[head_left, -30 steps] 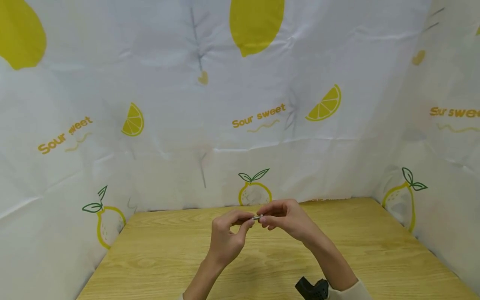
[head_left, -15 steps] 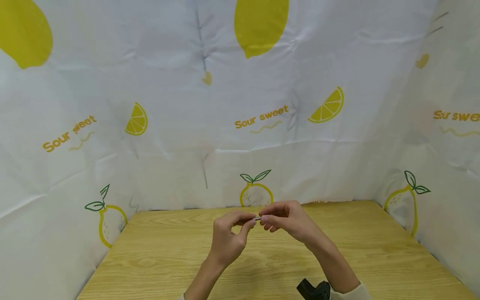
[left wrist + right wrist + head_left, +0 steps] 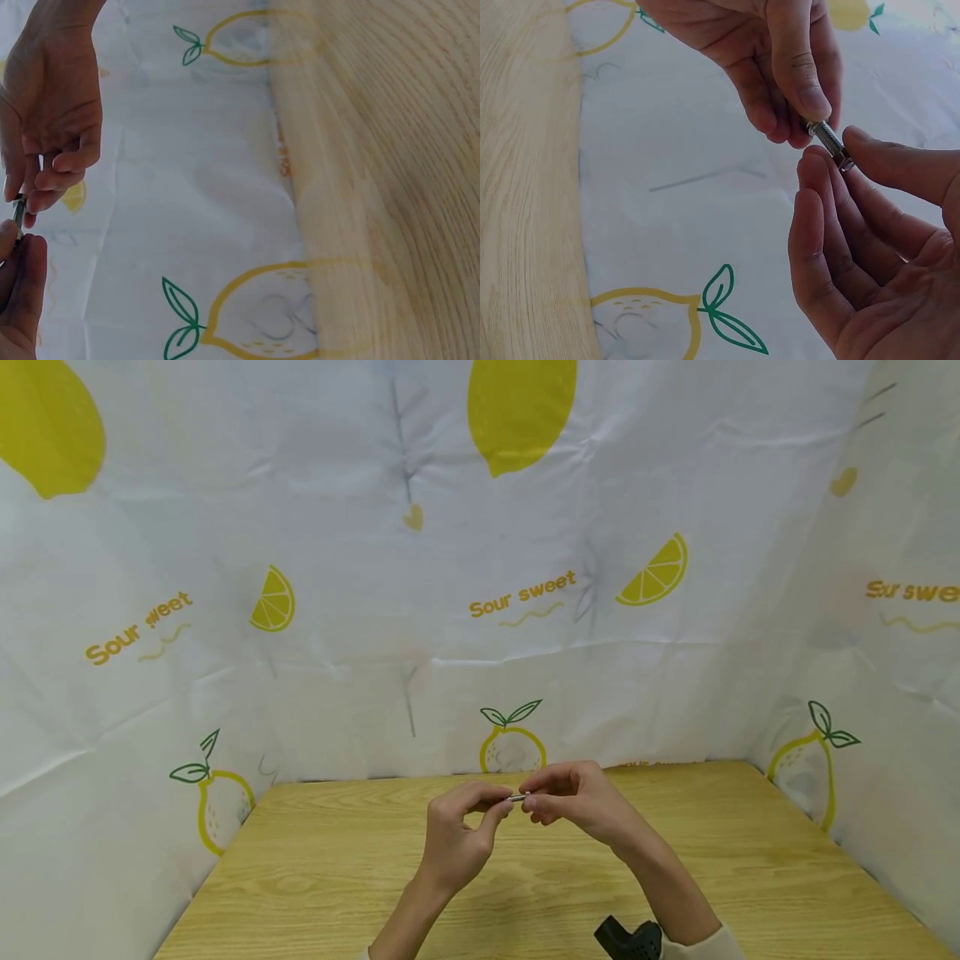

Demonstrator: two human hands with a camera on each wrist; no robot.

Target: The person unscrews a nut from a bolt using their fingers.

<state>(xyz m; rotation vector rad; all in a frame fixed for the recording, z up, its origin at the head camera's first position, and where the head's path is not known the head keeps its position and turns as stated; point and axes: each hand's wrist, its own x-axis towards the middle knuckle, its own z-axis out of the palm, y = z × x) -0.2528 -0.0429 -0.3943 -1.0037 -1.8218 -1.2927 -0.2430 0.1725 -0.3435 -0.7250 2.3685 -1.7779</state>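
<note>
A small silvery threaded bolt (image 3: 827, 139) spans the gap between the two hands, above the table. My left hand (image 3: 459, 835) pinches its threaded end between thumb and forefinger; the fingertips hide that tip, so I cannot tell whether a nut sits there. At the head end, my right hand (image 3: 585, 802) holds the bolt between thumb and fingertips, the other fingers loosely bent. From the left wrist, the bolt (image 3: 19, 212) shows at the left edge, between the right hand (image 3: 64, 112) above and the left hand (image 3: 22, 292) below.
A wooden table (image 3: 337, 877) lies under the hands. White sheeting (image 3: 360, 610) printed with lemons stands around its back and sides. A black wrist device (image 3: 630, 937) sits by the right sleeve (image 3: 705, 943).
The right fingertips shift slightly along the bolt's head end, covering more of it half a second ago and less now. The left hand keeps its pinch. The whole view has shifted slightly.
</note>
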